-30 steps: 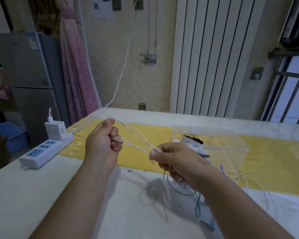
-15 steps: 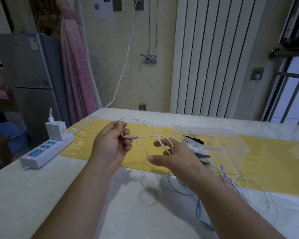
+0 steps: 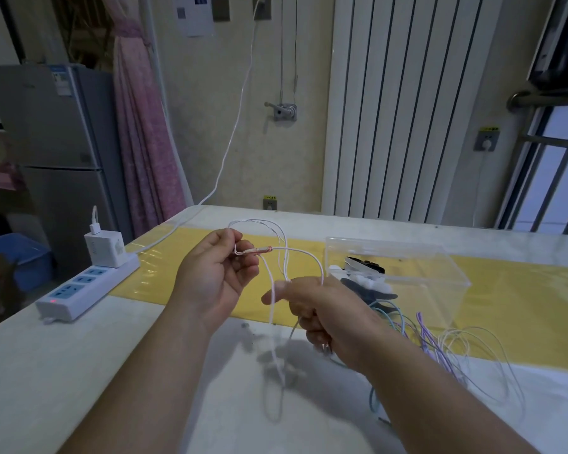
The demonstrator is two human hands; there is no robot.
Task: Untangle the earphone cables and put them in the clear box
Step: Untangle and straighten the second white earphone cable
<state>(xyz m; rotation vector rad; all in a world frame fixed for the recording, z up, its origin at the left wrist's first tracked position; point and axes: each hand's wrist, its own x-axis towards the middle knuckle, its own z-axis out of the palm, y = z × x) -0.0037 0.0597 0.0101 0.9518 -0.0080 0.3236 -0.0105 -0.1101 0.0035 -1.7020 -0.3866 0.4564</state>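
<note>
White earphone cable [image 3: 277,257] looped between my hands, tail dangling; clear box [image 3: 407,273] upright on table, open.

Single head-worn view, facing forward and down (wide-angle), close over the table [image 3: 79,371]

Left hand [image 3: 215,276] raised, pinching — right hand [image 3: 322,314] lower, fisted.

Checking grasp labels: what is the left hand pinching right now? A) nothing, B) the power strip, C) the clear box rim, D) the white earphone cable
D: the left hand has its fingers closed on the white earphone cable, held above the table, well clear of the power strip and the clear box.
</note>
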